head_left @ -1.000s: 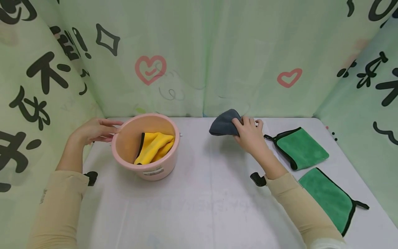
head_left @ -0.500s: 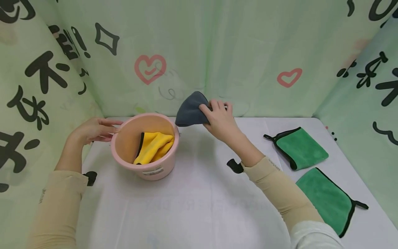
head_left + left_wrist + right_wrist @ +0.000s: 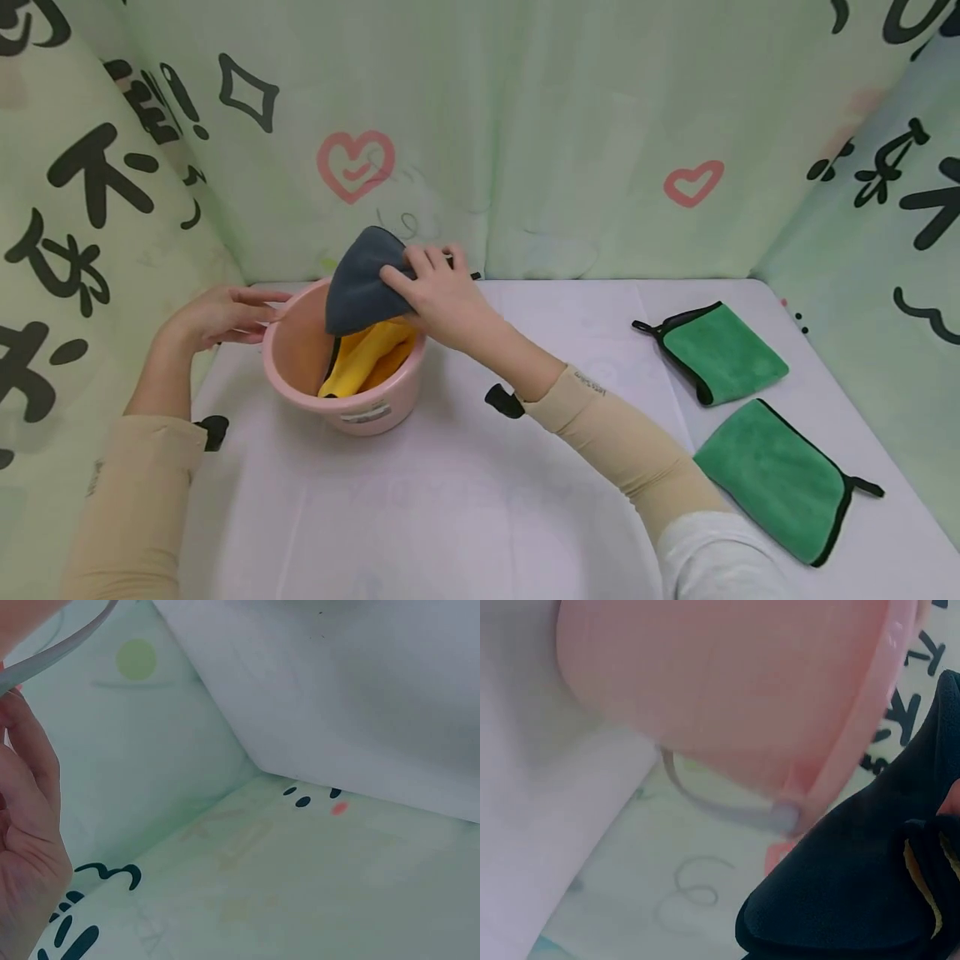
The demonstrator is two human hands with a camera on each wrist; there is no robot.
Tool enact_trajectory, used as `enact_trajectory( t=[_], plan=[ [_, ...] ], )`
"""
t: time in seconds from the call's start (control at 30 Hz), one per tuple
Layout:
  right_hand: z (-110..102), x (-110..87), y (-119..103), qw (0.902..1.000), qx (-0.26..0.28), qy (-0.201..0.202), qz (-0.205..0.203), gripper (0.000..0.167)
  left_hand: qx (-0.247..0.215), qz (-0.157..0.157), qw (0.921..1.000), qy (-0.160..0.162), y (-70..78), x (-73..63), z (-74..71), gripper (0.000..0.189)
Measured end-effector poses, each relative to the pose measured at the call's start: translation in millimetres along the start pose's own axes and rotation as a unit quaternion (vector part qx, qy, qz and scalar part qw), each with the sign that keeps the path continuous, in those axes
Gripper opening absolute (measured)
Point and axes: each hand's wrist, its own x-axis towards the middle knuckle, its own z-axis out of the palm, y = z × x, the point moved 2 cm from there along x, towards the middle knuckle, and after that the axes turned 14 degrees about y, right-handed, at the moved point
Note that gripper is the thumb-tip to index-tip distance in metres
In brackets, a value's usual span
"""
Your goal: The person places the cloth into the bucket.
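Note:
In the head view my right hand (image 3: 446,300) pinches a folded dark grey cloth (image 3: 367,283) above the mouth of a pink bucket (image 3: 378,417). A yellow cloth (image 3: 356,367) with black edging lies inside, partly covered by the grey one. The right wrist view shows the grey cloth (image 3: 855,877) hanging beside the bucket's rim, with a sliver of yellow between its folds. My left hand (image 3: 225,318) rests its extended fingertips against the bucket's left rim. In the left wrist view, the left hand (image 3: 30,825) appears at the edge near the bucket's handle (image 3: 64,649).
Two green cloths with black edging and loops, one folded (image 3: 723,354) and one lying flatter (image 3: 783,483), are on the right of the white table (image 3: 450,517). Green printed curtains (image 3: 570,125) stand along the back and both sides.
My right hand has carried the grey cloth leftward from the table's back middle to above the bucket. The left hand has stayed at the rim.

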Motion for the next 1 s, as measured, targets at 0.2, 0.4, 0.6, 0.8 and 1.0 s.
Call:
enact_trajectory(
  t=[0.2, 0.4, 0.6, 0.8, 1.0],
  plan=[
    [12.8, 11.6, -25.5, 0.9985, -0.017, -0.023, -0.046, 0.039, 0.0, 0.003, 1.0, 0.002, 0.9, -2.7, -1.2, 0.067],
    [22.7, 18.0, -43.4, 0.9959, -0.001, -0.051, -0.075, 0.038, 0.011, 0.004, 0.9999, 0.002, 0.1, -2.1, -0.6, 0.065],
    [32.0, 21.3, -54.4, 0.9922, 0.005, -0.09, -0.087, 0.041, 0.007, 0.005, 1.0, -0.002, 1.1, -2.4, -1.0, 0.068],
    [39.7, 22.8, -56.8, 0.9884, 0.008, -0.126, -0.084, 0.046, 0.008, 0.005, 1.0, 0.0, 0.7, -2.4, -1.0, 0.067],
    [46.5, 23.1, -57.6, 0.9844, 0.022, -0.152, -0.086, 0.051, 0.005, 0.007, 1.0, 0.0, -0.5, -2.2, -1.1, 0.067]
  ],
)
